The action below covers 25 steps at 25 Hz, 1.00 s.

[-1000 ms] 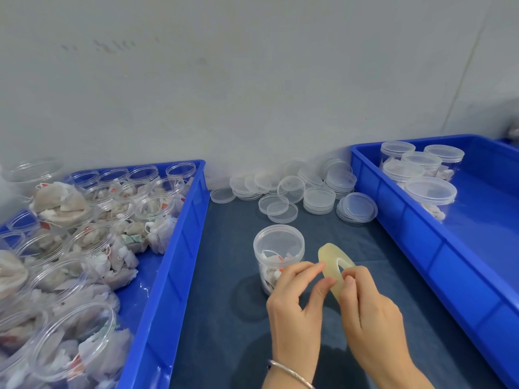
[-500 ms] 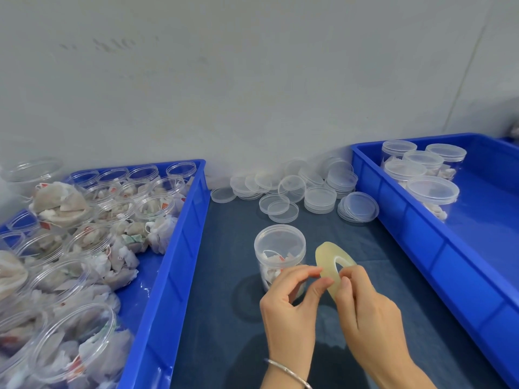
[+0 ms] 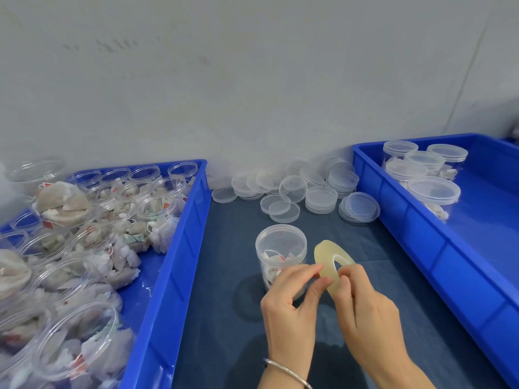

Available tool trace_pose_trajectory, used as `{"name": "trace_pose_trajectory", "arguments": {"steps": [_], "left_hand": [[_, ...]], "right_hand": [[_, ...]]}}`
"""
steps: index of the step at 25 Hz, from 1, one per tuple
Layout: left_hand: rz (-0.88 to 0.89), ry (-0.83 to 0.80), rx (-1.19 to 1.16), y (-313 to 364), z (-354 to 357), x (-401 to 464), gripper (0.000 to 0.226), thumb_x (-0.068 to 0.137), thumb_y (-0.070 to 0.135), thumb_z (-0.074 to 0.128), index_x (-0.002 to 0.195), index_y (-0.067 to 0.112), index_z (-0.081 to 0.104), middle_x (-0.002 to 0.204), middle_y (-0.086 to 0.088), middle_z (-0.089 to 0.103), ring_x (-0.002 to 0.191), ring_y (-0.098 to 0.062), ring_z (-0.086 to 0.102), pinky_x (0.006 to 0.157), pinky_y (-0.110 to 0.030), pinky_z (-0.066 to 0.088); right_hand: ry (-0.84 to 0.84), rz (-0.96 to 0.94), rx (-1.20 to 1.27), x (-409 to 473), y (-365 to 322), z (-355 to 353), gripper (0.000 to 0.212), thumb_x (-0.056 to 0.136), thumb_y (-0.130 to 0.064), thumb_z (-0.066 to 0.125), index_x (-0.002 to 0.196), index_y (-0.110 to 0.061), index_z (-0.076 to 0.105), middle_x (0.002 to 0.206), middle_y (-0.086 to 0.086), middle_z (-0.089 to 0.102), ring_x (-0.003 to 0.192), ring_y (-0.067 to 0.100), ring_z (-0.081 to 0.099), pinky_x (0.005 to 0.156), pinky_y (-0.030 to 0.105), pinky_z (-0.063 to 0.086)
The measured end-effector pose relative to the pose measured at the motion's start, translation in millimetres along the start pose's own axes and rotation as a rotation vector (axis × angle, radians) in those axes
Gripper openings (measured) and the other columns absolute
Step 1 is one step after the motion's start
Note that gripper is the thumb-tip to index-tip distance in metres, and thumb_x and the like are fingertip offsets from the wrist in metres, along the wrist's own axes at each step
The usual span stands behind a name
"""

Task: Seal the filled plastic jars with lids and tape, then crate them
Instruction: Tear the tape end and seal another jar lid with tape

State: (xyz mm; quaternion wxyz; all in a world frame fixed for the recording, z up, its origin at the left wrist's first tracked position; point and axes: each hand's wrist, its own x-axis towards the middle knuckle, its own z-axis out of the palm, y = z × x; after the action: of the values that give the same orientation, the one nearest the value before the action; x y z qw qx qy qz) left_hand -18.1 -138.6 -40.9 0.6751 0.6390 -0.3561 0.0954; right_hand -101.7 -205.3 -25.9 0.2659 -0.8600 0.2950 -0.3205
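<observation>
Looking down from the head camera, the right hand [image 3: 365, 301] is gripping a yellowish tape roll [image 3: 329, 263] on edge while the left hand [image 3: 292, 307] is pinching at its rim with thumb and forefinger, apparently picking for the loose end. A lidded filled jar [image 3: 280, 252] is standing on the dark mat [image 3: 224, 276] just beyond the hands, between the left crate of open jars [image 3: 182, 248] and the right crate of sealed jars [image 3: 421, 242], with spare lids [image 3: 321, 199] lying at the far edge. Taping seems to be starting; next, the freed end is needing pressing onto the lid seam.
</observation>
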Motion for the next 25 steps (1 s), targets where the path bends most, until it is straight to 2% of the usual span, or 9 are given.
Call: {"name": "trace_pose_trajectory", "arguments": {"steps": [4,7,9,13,15,18,25], "left_hand": [[-0.131,0.015,-0.122,2,1,0,0.013,0.069,0.020,0.075,0.081,0.027,0.075,0.081,0.009,0.072,0.079,-0.009,0.068,0.073,-0.017,0.052],[-0.190,-0.012,-0.143,3,3,0,0.023,0.070,0.006,0.079,0.071,0.028,0.073,0.074,0.008,0.070,0.074,-0.009,0.066,0.070,-0.013,0.050],[-0.188,-0.048,-0.134,4,4,-1,0.027,0.073,0.004,0.077,0.070,0.030,0.072,0.073,0.009,0.069,0.073,-0.008,0.065,0.070,-0.012,0.049],[-0.086,-0.055,-0.107,6,3,1,0.020,0.077,0.023,0.072,0.092,0.037,0.073,0.087,0.010,0.068,0.080,-0.009,0.065,0.070,-0.018,0.052],[0.013,-0.042,-0.017,3,2,3,0.019,0.077,0.021,0.073,0.095,0.027,0.076,0.085,0.010,0.066,0.075,-0.006,0.062,0.063,-0.020,0.051],[0.092,-0.002,0.062,-1,2,3,0.017,0.074,0.013,0.074,0.090,0.015,0.077,0.081,0.011,0.064,0.070,-0.001,0.058,0.061,-0.014,0.047],[-0.147,-0.017,-0.148,11,0,5,0.003,0.066,0.022,0.077,0.069,0.023,0.074,0.071,0.008,0.069,0.071,-0.009,0.066,0.068,-0.014,0.050]], "right_hand": [[0.000,-0.007,-0.022,-1,1,-2,0.010,0.094,-0.020,0.044,0.086,-0.027,0.043,0.046,-0.014,0.035,0.043,0.012,0.038,0.051,0.032,0.032],[0.012,0.002,-0.025,-1,4,-1,0.013,0.096,-0.020,0.042,0.086,-0.028,0.041,0.046,-0.014,0.036,0.043,0.014,0.039,0.052,0.032,0.032],[0.013,-0.001,-0.023,0,5,0,0.014,0.097,-0.022,0.039,0.086,-0.029,0.040,0.046,-0.013,0.036,0.042,0.015,0.040,0.052,0.032,0.032],[0.018,-0.011,-0.008,1,6,1,0.012,0.097,-0.025,0.038,0.086,-0.029,0.041,0.046,-0.012,0.037,0.043,0.013,0.041,0.052,0.032,0.033],[0.018,-0.017,-0.012,1,7,1,0.014,0.098,-0.027,0.035,0.085,-0.030,0.040,0.045,-0.013,0.037,0.042,0.014,0.040,0.051,0.032,0.032],[0.025,-0.021,0.001,0,7,1,0.014,0.097,-0.029,0.033,0.084,-0.030,0.041,0.044,-0.013,0.036,0.042,0.014,0.039,0.051,0.031,0.032],[0.030,-0.048,-0.019,3,6,-5,0.018,0.089,-0.036,0.033,0.084,-0.025,0.047,0.048,-0.014,0.037,0.042,0.016,0.042,0.048,0.034,0.037]]}}
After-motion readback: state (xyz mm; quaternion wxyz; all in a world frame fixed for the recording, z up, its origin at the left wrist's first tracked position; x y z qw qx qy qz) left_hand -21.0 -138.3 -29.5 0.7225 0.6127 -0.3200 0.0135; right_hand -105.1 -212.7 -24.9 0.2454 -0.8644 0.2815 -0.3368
